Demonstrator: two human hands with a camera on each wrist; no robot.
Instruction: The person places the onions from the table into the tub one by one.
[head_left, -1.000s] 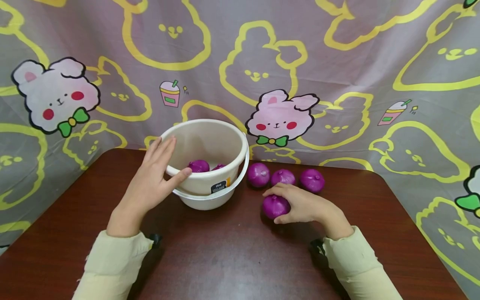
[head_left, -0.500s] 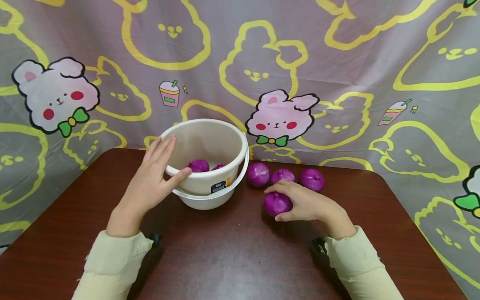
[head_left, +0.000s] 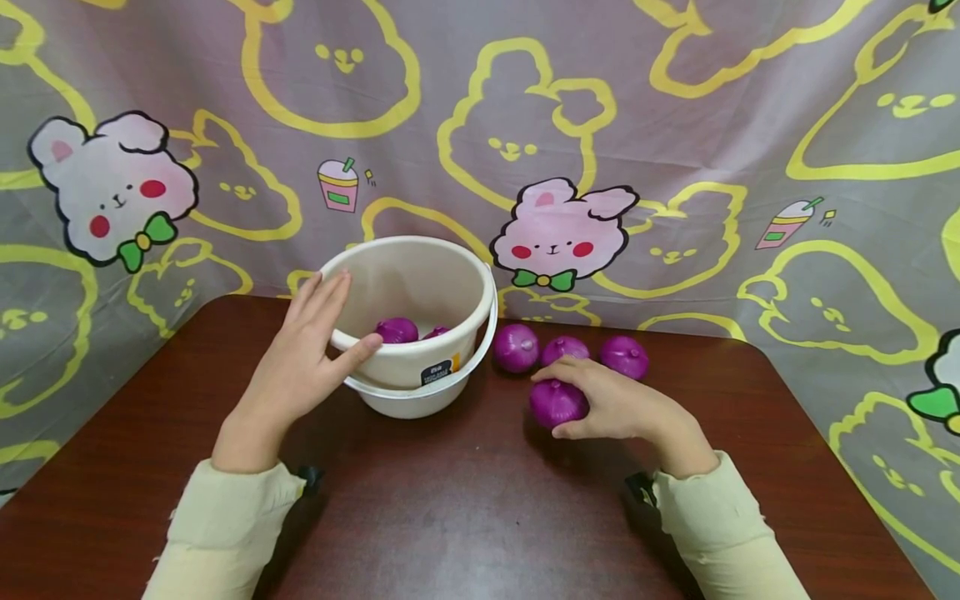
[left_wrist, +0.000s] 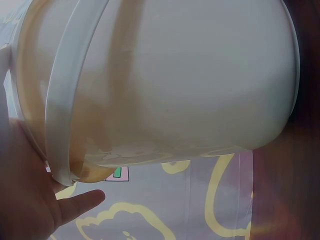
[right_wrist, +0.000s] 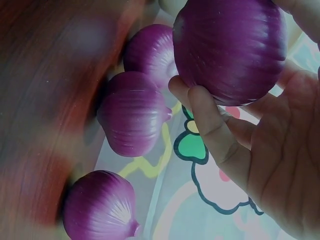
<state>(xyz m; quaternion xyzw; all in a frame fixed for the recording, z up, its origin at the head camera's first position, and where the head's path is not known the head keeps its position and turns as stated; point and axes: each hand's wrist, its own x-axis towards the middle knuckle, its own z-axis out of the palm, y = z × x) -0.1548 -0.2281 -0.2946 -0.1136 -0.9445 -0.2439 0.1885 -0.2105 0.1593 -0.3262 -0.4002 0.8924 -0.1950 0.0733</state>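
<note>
My right hand (head_left: pixel 611 400) holds a purple onion (head_left: pixel 557 405) between fingers and thumb, just over the table; in the right wrist view the held onion (right_wrist: pixel 230 50) fills the top. My left hand (head_left: pixel 296 367) rests at the left of the off-white bucket (head_left: pixel 408 362), fingers and thumb spread along its rim. Seen from the left wrist, the bucket's wall (left_wrist: pixel 200 75) and handle lie beside that hand, one finger straight below the handle. Inside the bucket show a purple onion (head_left: pixel 397 330) and part of another (head_left: pixel 437 332), the rest hidden by the front wall.
Behind the right hand, three more onions stand in a row: the left one (head_left: pixel 517 347), the middle one (head_left: pixel 565 352) partly behind the hand, and the right one (head_left: pixel 625 357). A patterned curtain (head_left: pixel 675 150) hangs behind the brown table (head_left: pixel 465 508).
My right hand has lifted the onion slightly, tilting it and shifting a little to the right. The left hand and the bucket have stayed in place.
</note>
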